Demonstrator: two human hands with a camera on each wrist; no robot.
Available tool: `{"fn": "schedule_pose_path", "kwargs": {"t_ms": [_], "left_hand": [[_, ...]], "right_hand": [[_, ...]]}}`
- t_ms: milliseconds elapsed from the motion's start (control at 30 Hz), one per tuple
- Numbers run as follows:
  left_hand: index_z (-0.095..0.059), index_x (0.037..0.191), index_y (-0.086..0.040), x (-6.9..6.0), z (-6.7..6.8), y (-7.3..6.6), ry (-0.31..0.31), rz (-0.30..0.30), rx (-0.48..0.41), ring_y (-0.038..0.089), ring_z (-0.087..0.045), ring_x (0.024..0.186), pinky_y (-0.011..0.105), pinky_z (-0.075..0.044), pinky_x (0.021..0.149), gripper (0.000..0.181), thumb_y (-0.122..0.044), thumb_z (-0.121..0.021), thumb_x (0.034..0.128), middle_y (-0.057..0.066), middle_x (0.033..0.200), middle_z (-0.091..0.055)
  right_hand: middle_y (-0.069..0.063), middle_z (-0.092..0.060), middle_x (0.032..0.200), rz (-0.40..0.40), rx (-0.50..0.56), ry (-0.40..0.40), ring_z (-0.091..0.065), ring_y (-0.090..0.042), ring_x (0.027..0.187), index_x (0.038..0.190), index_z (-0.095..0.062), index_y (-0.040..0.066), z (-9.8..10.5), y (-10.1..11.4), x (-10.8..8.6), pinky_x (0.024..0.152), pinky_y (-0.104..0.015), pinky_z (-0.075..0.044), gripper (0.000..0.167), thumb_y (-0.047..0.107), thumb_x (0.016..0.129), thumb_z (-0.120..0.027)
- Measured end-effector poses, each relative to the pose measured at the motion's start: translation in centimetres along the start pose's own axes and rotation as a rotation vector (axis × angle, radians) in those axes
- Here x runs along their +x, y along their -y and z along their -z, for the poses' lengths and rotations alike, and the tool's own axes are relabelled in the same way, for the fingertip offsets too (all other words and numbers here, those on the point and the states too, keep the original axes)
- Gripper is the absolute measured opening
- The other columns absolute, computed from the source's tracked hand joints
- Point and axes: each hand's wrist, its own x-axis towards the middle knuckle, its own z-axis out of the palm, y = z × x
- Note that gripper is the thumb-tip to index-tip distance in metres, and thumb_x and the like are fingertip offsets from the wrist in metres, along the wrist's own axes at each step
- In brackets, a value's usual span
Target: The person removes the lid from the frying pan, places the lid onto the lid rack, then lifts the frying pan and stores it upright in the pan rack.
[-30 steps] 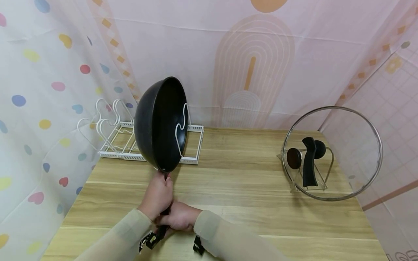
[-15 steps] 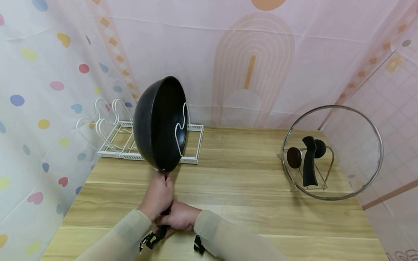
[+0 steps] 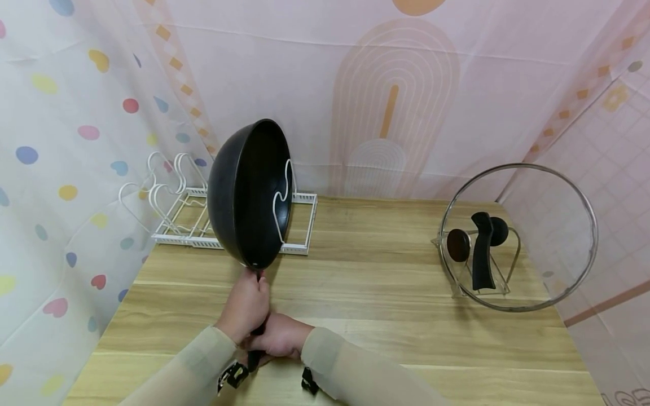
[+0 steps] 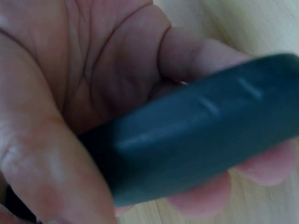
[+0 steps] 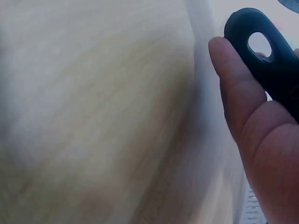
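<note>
A black wok (image 3: pixel 249 192) stands on its side in a white wire rack (image 3: pixel 294 248), its hollow turned to the right. One white wire divider crosses the front of its opening. The wok's handle (image 4: pixel 201 126) points toward the person. My left hand (image 3: pixel 246 304) grips it just below the wok's rim; the left wrist view has the fingers curled round it. Closer to the person, my right hand (image 3: pixel 281 336) holds the handle's lower part. In the right wrist view the handle's holed end (image 5: pixel 243 28) shows beside a finger of that hand.
White wire dividers (image 3: pixel 167 197) rise from the rack's left part. At the right, a large glass lid (image 3: pixel 591 248) with a steel rim and black handle leans in a small metal stand (image 3: pixel 510 270). Patterned curtains (image 3: pixel 284 73) hang behind and beside the wooden table (image 3: pixel 365 282).
</note>
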Motion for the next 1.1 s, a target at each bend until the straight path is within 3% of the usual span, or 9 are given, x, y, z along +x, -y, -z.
{"fn": "schedule_pose_path", "kwargs": {"t_ms": [67,200,333,467,700,1100], "left_hand": [[-0.053,0.101,-0.001,0.0,-0.03,0.02,0.004,0.002,-0.003,0.032,-0.057,0.087,0.054,-0.052,0.088,0.014,-0.007,-0.041,0.1048,0.015,0.092,-0.056],[-0.053,0.104,0.001,0.03,-0.12,0.04,0.01,0.005,-0.004,0.034,-0.059,0.089,0.056,-0.052,0.09,0.015,-0.008,-0.04,0.1052,0.016,0.095,-0.057],[-0.053,0.105,0.002,0.12,-0.23,0.02,0.009,0.005,-0.006,0.035,-0.06,0.091,0.057,-0.052,0.091,0.016,-0.008,-0.04,0.1049,0.018,0.098,-0.058],[-0.053,0.104,0.001,0.18,-0.36,-0.01,0.003,-0.001,-0.008,0.034,-0.06,0.089,0.056,-0.052,0.09,0.014,-0.006,-0.041,0.1039,0.017,0.097,-0.058],[-0.053,0.104,0.002,0.21,-0.5,-0.02,-0.008,-0.022,0.001,0.036,-0.061,0.09,0.058,-0.052,0.09,0.012,-0.003,-0.043,0.1027,0.019,0.099,-0.058],[-0.052,0.106,0.002,0.7,-0.69,0.12,0.007,-0.009,-0.001,0.037,-0.061,0.094,0.059,-0.052,0.091,0.014,-0.006,-0.041,0.1048,0.02,0.101,-0.057]], "right_hand": [[0.013,-0.06,0.11,-0.019,-0.032,-0.018,-0.057,-0.001,0.085,0.128,-0.059,0.013,0.08,0.12,-0.13,0.066,-0.022,-0.054,0.037,0.008,0.094,-0.073],[0.011,-0.061,0.107,-0.018,-0.109,-0.047,-0.058,-0.004,0.08,0.129,-0.061,0.014,0.24,0.32,-0.28,0.059,-0.026,-0.056,0.039,0.013,0.093,-0.077],[0.009,-0.065,0.098,0.022,-0.279,-0.093,-0.057,-0.002,0.079,0.118,-0.069,0.012,0.49,0.5,-0.23,0.068,-0.02,-0.052,0.028,0.019,0.092,-0.078],[0.007,-0.063,0.082,0.0,-0.335,-0.117,-0.057,-0.005,0.069,0.103,-0.072,0.011,0.63,0.49,-0.22,0.064,-0.019,-0.051,0.016,0.019,0.091,-0.078],[0.004,-0.063,0.082,-0.013,-0.443,-0.17,-0.056,-0.007,0.072,0.108,-0.072,0.01,0.55,0.61,-0.21,0.072,-0.018,-0.047,0.023,0.023,0.09,-0.079],[0.004,-0.067,0.093,-0.029,-0.419,-0.228,-0.056,-0.007,0.079,0.108,-0.071,0.011,0.5,0.4,-0.08,0.077,-0.019,-0.049,0.024,0.023,0.089,-0.081]]}}
